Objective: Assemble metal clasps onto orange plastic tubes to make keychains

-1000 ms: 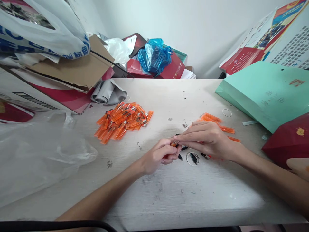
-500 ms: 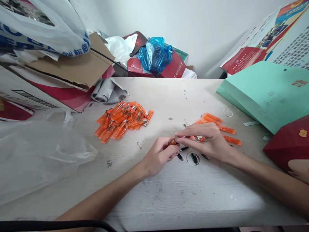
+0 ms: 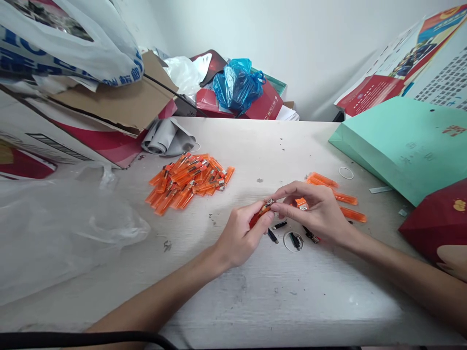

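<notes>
Between my hands is an orange translucent lighter (image 3: 260, 214), tilted with its metal top up and to the right. My left hand (image 3: 241, 233) is closed round its body. My right hand (image 3: 317, 209) pinches at the metal top with thumb and index finger, the other fingers curled behind. Below the hands lie small black parts with metal tips (image 3: 272, 236). One or more sit inside a white ring (image 3: 293, 241). Several orange lighters (image 3: 346, 198) lie beyond my right hand, partly hidden by it. A larger heap of orange lighters (image 3: 186, 184) is to the left.
On the left are a clear plastic bag (image 3: 65, 233) and a cardboard box (image 3: 120, 107). A grey rolled sheet (image 3: 164, 137) lies behind the heap. A blue plastic bag (image 3: 238, 85) is at the back. Green (image 3: 397, 136) and red (image 3: 438, 223) bags stand on the right.
The lighter's metal top and body now show more between my hands, and my right fingers have shifted slightly right and opened a little. The whole view has moved slightly.
</notes>
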Motion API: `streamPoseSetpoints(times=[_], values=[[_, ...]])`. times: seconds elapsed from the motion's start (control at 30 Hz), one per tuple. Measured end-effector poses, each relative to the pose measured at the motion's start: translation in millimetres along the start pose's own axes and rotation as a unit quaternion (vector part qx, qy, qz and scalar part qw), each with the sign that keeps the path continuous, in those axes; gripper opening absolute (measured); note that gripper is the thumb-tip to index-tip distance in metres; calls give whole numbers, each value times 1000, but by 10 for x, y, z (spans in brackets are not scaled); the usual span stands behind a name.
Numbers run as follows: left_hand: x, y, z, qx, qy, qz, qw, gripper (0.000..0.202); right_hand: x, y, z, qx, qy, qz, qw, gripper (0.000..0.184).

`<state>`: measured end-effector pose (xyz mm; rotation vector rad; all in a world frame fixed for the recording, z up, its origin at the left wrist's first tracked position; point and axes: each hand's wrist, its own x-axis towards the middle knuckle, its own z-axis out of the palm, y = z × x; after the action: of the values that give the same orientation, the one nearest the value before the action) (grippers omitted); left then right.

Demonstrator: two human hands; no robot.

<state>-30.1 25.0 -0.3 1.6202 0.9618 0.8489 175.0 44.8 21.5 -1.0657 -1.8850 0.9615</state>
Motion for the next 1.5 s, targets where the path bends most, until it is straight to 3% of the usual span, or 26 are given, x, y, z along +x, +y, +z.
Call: streamPoseSetpoints(times=[0.47,1.2,1.5], values=[[21,-16,15,52,20,22,998,29,61,-18,13,102,4,13,995,12],[14,5,-2,50,8,2,999,28,53,61,1,100,-12,-21,995,11],[10,1,-4,45,1,-14,999,25,54,27,-15,98,-40,-3,994,15]])
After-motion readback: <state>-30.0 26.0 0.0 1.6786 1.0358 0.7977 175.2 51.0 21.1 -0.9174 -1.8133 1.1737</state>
